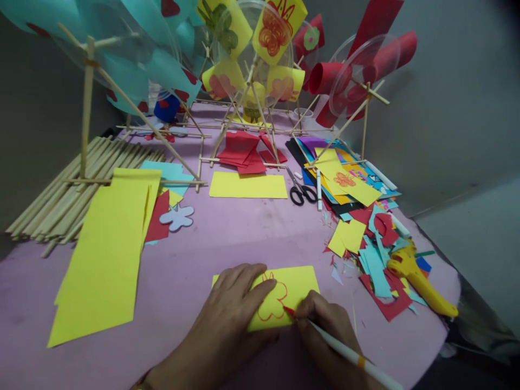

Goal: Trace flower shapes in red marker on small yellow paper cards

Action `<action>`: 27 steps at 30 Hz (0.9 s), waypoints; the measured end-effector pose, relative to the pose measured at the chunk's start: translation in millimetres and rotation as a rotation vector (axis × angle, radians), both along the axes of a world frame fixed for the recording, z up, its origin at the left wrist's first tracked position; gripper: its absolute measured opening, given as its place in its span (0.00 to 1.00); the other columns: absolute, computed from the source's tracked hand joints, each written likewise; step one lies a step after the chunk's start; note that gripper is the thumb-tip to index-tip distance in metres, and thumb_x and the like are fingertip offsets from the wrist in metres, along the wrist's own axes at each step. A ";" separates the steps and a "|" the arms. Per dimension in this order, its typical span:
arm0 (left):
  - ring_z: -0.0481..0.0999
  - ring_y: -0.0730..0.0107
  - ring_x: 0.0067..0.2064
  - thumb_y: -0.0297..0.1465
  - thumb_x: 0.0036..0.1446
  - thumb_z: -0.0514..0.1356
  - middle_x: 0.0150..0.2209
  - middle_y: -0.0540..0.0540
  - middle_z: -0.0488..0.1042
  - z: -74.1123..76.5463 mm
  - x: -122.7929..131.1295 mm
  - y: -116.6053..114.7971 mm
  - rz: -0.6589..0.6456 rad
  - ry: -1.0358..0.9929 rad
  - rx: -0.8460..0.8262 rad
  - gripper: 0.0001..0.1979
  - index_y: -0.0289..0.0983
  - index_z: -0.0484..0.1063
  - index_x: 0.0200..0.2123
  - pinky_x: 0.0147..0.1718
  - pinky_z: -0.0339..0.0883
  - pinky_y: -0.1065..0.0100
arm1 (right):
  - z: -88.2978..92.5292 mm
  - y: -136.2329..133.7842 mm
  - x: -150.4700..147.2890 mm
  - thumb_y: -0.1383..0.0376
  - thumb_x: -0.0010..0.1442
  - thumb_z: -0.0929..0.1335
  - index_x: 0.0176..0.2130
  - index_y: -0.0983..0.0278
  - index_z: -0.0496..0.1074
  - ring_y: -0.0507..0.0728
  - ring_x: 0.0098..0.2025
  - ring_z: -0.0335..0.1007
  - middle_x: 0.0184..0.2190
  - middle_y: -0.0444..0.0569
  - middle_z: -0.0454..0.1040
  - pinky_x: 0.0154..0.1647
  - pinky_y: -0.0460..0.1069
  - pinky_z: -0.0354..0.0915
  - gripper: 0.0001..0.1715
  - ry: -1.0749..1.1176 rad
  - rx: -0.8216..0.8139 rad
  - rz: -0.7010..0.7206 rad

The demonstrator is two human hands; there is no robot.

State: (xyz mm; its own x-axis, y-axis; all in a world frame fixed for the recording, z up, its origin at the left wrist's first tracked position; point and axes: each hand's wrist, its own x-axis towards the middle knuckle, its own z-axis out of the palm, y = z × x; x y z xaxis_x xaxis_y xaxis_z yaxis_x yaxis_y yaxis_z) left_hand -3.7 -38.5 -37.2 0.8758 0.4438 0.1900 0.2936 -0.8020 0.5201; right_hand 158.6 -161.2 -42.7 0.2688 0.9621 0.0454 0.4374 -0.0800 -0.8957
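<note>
A yellow paper piece (303,279) lies on the pink table near its front edge, with a red outline of a butterfly drawn on it. My left hand (231,314) rests flat on the paper's left part, fingers stretched out and empty. Pinched in my right hand (325,327) is a white marker (345,352) with an orange band. Its red tip touches the paper at the right side of the outline. Part of the paper is hidden under my left hand.
Yellow strips (101,244), a flower cutout (177,218) and wooden sticks (60,189) lie left. Scissors (300,192), another marker (319,189), paper scraps (377,260) and a yellow glue gun (422,279) lie right. Stick stands with pinwheels (252,70) rise behind.
</note>
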 end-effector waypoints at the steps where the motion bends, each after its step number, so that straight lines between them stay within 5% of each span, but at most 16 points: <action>1: 0.62 0.52 0.54 0.30 0.45 0.69 0.54 0.40 0.64 0.0 0.3 0.3 0.003 -0.017 0.013 0.29 0.40 0.63 0.51 0.48 0.59 0.52 | 0.4 0.0 -0.6 0.70 0.55 0.61 0.27 0.60 0.59 0.48 0.17 0.49 0.17 0.35 0.54 0.18 0.43 0.48 0.07 -0.004 0.015 0.025; 11: 0.63 0.51 0.53 0.35 0.51 0.65 0.54 0.38 0.66 -1.9 -0.4 2.0 -0.019 -0.030 0.032 0.23 0.39 0.66 0.50 0.48 0.61 0.50 | 8.3 4.6 -5.7 0.66 0.56 0.61 0.25 0.61 0.63 0.49 0.19 0.62 0.19 0.40 0.68 0.21 0.42 0.56 0.09 -0.137 -0.079 0.126; 27: 0.63 0.52 0.53 0.32 0.52 0.65 0.54 0.40 0.66 -3.1 0.2 1.6 -0.007 -0.037 0.005 0.22 0.40 0.67 0.50 0.48 0.60 0.50 | 9.5 6.9 -6.7 0.65 0.57 0.60 0.25 0.61 0.63 0.49 0.19 0.61 0.18 0.39 0.68 0.21 0.43 0.56 0.09 -0.183 -0.147 0.135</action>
State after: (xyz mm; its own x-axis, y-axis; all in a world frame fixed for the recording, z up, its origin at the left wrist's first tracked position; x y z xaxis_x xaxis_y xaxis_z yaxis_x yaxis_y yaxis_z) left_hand -3.5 -36.9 -40.3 0.8713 0.4364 0.2245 0.2684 -0.8068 0.5264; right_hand 151.8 -154.3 -33.2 0.1382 0.9885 -0.0611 0.6061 -0.1332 -0.7842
